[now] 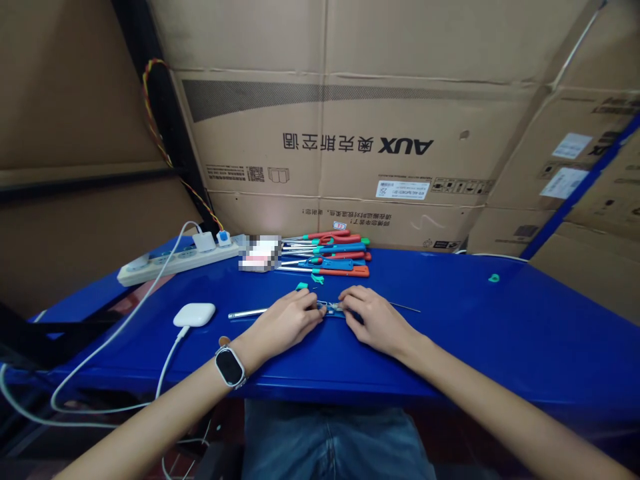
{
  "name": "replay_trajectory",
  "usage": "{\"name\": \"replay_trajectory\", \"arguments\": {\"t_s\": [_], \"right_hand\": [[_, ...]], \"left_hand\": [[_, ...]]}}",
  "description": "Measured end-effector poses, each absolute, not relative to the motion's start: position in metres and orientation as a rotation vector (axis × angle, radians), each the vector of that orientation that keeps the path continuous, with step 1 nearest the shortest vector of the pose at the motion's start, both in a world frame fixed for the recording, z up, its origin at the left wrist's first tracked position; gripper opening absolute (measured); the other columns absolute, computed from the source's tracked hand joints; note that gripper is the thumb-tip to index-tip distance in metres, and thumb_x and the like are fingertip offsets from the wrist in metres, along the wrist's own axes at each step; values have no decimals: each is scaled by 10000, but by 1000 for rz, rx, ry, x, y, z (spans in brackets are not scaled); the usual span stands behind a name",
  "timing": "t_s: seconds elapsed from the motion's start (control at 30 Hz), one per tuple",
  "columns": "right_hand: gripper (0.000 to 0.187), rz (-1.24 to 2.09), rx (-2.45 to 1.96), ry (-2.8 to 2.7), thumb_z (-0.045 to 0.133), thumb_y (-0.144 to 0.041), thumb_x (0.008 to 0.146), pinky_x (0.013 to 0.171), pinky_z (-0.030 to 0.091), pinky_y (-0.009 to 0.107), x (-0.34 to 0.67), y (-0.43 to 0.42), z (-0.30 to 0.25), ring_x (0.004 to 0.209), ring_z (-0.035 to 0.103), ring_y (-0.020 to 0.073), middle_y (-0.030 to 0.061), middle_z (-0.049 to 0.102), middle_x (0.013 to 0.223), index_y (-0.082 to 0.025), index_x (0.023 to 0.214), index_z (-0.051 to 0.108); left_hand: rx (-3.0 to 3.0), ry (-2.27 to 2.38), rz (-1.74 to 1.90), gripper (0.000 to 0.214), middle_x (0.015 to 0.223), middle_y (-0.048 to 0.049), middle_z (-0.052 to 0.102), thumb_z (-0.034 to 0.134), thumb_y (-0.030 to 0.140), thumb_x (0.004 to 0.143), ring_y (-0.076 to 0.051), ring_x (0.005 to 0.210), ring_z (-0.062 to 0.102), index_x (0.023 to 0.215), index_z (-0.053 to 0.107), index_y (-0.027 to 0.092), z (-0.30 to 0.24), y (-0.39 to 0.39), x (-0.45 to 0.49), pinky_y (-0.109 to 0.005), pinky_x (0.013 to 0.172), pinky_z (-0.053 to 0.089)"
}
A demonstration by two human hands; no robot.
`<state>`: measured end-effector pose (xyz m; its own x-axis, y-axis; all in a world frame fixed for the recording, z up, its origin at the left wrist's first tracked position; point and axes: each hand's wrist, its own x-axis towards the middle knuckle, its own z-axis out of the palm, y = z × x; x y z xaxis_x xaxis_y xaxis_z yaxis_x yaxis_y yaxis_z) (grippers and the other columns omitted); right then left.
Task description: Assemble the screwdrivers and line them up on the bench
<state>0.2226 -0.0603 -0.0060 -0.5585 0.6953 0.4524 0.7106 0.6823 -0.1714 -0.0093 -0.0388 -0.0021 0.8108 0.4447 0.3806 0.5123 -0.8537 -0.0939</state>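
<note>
Between my hands, low over the table, is a blue long-nosed lighter (338, 314) with small pale and clear parts showing at its middle. Its silver tube (247, 313) sticks out to the left from under my left hand. My left hand (295, 317) is closed, with thumb and fingers pinched on the lighter. From the other side my right hand (374, 319) has its fingertips bent onto the lighter's small parts; what exactly they grip is hidden. A thin metal rod (406, 307) lies just beyond my right hand. Small green pieces (317, 279) lie behind my left hand.
Several red, blue and orange lighters (345, 256) lie in a pile at the back of the blue table (475, 333), beside a blurred box (261, 253). A power strip (175, 261), white case (195, 315) and cables stand left. A green piece (494, 278) lies right. Cardboard walls (350, 107) surround the table.
</note>
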Motion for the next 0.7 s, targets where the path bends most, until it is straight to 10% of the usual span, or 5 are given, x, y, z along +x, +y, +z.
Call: {"name": "replay_trajectory", "arguments": {"t_s": [0.7], "right_hand": [[199,210,-911,-2264,532,-73,890,877,544,375,223,-49,-16,973,635,202,74,687,1011,-206,927,676]], "left_hand": [[-2866,-903,-612,238,1016,-69,572,494,288,988,-202,905,521,1142,662,219,-1,-37,-10,-350,829,454]]}}
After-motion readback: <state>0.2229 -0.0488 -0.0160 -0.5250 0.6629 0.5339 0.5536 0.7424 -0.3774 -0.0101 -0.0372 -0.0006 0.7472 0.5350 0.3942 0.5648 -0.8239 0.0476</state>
